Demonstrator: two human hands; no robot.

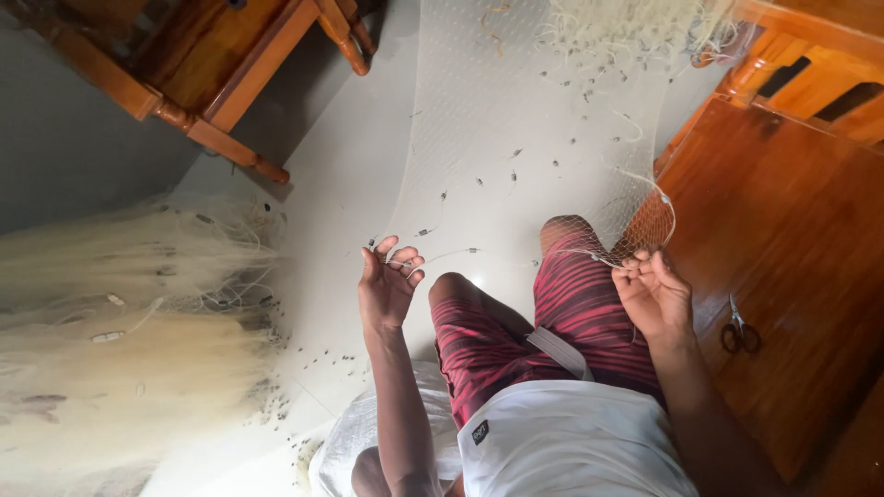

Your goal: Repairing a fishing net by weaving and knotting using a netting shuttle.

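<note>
Left hand (387, 287) is hooking its half-curled fingers (411, 269) around the weighted edge line of a fine white fishing net (516, 120); right hand (652, 293) is pinching a gathered fold of the same net tightly between thumb and fingertips. Net is stretching from both hands away across the pale floor (341, 184) toward the far side, above the person's knees in red patterned shorts (562, 313). Heaped cream netting (120, 350) is lying on the floor at left. Small scissors (739, 329) are resting on the wooden platform (792, 239) just right of the right hand.
</note>
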